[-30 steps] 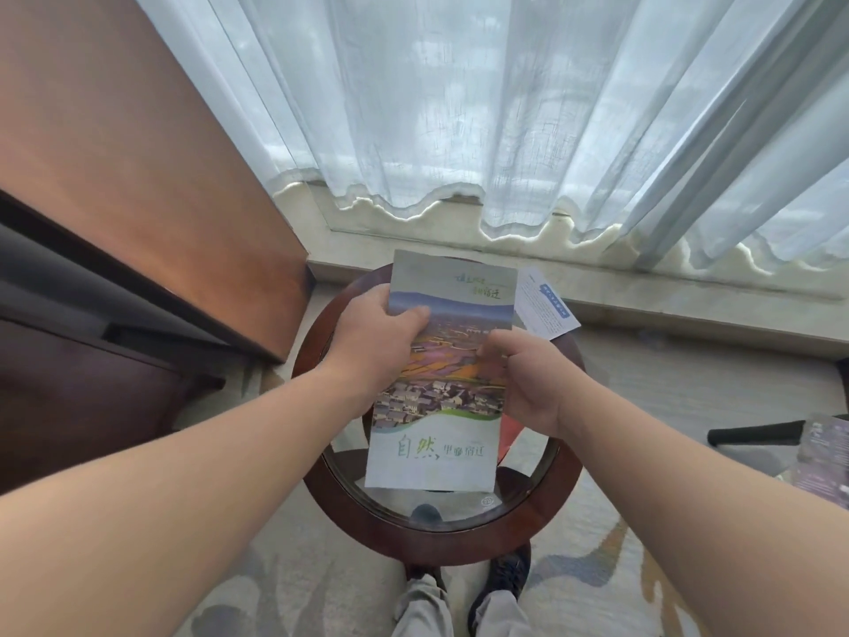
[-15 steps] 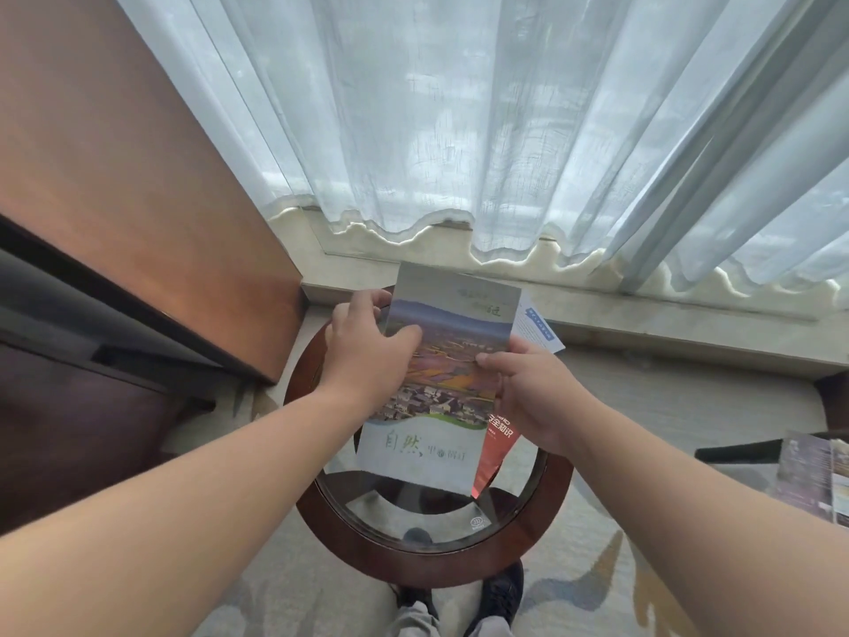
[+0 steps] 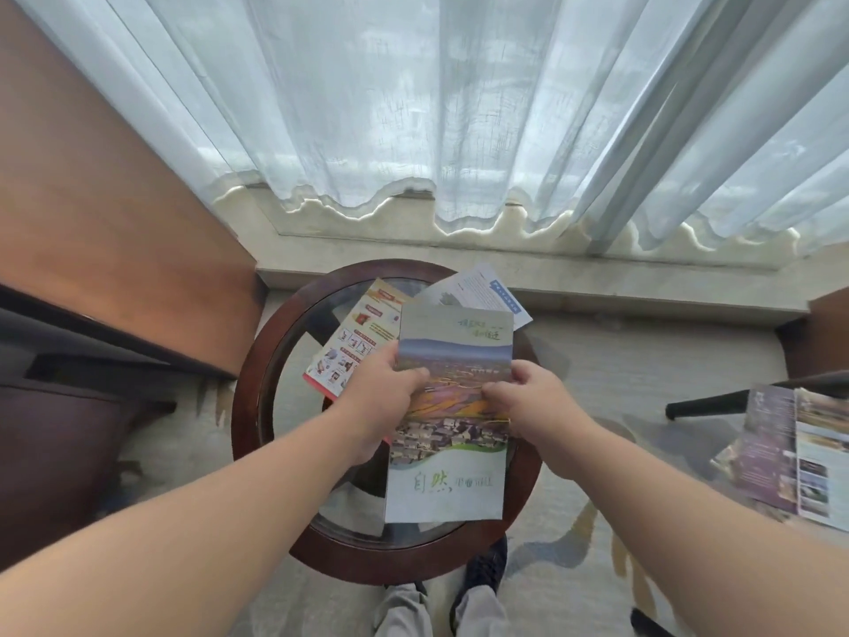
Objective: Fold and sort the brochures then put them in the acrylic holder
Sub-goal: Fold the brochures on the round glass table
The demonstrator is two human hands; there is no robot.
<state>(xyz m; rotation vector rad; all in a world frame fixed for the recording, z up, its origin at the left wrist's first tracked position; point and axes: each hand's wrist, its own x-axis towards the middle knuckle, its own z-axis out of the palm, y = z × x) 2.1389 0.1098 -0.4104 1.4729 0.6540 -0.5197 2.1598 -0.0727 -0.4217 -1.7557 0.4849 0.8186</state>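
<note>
Whereas half a second ago the red-and-orange brochure [image 3: 353,342] only poked out behind the lower right edge of the landscape brochure [image 3: 452,480], it now shows fanned out to the left of it, in the centre of the frame over the round glass-topped table [image 3: 246,406]. The two sheets have been drawn apart, which I take as the sorting step under way.

The landscape brochure sits upright in the middle of the frame, folded to a single panel. The left hand [image 3: 383,402] pinches its left edge with the thumb across the front, and the right hand [image 3: 528,402] has its fingers [image 3: 500,389] curled round the right edge.

Whether the left hand also holds the red-and-orange brochure from underneath, or that sheet lies on the glass, cannot be told. A white-and-blue leaflet [image 3: 482,289] peeks out above the landscape brochure. More purple brochures [image 3: 781,452] lie open at the right edge of the frame.

No acrylic holder is in view, so placing looks some way off.
</note>
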